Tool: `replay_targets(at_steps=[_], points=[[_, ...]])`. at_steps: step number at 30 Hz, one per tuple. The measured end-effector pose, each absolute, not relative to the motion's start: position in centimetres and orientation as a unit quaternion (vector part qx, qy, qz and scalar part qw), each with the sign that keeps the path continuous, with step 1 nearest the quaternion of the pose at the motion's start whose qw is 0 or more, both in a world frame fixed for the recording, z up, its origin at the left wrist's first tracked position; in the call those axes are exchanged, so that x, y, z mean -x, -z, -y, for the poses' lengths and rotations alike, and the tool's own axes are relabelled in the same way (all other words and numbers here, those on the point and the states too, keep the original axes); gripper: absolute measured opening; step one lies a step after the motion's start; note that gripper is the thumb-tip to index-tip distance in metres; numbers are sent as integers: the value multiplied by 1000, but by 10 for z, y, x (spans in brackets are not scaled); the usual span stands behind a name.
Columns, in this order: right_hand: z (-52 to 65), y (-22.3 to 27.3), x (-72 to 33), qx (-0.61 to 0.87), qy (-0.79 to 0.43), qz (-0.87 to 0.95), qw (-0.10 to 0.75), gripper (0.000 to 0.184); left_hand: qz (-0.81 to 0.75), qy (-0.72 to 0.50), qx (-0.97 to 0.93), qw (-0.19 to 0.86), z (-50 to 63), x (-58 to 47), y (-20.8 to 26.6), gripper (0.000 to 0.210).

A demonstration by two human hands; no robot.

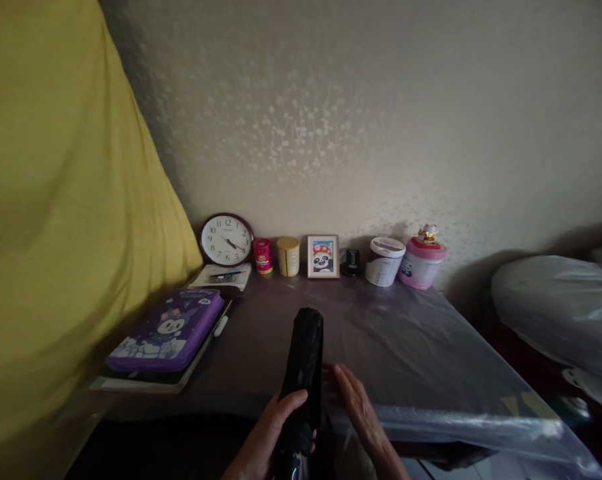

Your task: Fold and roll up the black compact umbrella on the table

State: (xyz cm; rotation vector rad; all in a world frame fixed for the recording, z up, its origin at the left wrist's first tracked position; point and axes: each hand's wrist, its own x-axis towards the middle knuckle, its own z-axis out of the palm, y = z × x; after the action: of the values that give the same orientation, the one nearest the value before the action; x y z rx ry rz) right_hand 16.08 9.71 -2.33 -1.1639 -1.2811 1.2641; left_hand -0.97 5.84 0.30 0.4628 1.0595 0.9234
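A folded black umbrella (305,353) points away from me over the front edge of the table. My left hand (273,427) is closed around its lower part, with the thumb on top and fingertips showing at the far side. The shiny lower end of the umbrella runs out at the bottom of the view. Beside it on the right is my right hand (355,407), open, its fingers stretched out and lying close along the umbrella's side. Whether those fingertips touch the fabric I cannot tell.
On the plastic-covered table (405,360), a purple case (171,330) lies on books at left. Along the wall stand a clock (227,240), a red can (263,257), a yellow tub (289,257), a framed panda picture (323,257) and lidded tubs (385,263). A yellow curtain (71,200) hangs left.
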Motion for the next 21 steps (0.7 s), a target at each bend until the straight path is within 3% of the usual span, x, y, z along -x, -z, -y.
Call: replay_targets(at_steps=[10,21], points=[[-86,16,-149,370,-570,594,431,30,-481,-392,-204,757,-55,15,-11,41],[-81,14,-174,319,-702,438,462,21,-456,-415,-254,745,-57,21,-16,38]])
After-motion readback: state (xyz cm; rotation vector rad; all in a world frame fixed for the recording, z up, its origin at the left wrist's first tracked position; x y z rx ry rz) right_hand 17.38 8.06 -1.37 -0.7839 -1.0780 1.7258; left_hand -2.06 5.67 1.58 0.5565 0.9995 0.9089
